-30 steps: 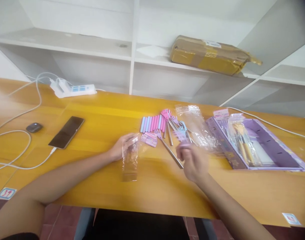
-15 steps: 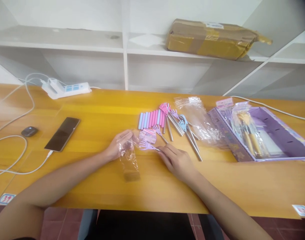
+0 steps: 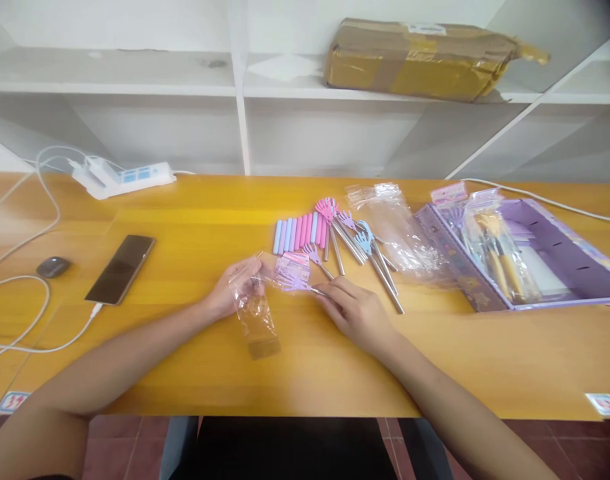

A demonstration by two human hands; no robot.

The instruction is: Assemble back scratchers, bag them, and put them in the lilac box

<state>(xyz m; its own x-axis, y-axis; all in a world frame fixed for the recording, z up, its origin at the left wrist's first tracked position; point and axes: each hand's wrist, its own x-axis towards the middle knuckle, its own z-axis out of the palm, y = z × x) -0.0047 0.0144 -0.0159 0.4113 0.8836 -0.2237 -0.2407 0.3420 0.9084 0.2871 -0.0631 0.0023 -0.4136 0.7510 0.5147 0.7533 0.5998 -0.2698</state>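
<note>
My left hand (image 3: 237, 288) is closed on a clear plastic bag (image 3: 259, 327), which hangs down over the table. Between the thumb and fingers of my right hand (image 3: 357, 308) is the metal shaft of a purple back scratcher (image 3: 293, 283). Its hand-shaped head points left, close to the bag's upper end. A printed card (image 3: 292, 264) lies just behind that head. Farther back are a row of pink, blue and purple handle tubes (image 3: 301, 233) and several back scratchers with metal rods and pink (image 3: 327, 209), purple or blue heads (image 3: 363, 241).
More clear bags (image 3: 402, 233) lie right of the rods. A purple box (image 3: 489, 297) holds bagged brushes (image 3: 502, 263). At left are a phone (image 3: 121, 270), a small black object (image 3: 53, 267) and a power strip (image 3: 129, 179). A taped parcel (image 3: 419, 60) sits on the shelf.
The view has shifted slightly. Both hands keep their holds, and the purple scratcher head stays beside the bag, now overlapping the card's lower edge a little more.
</note>
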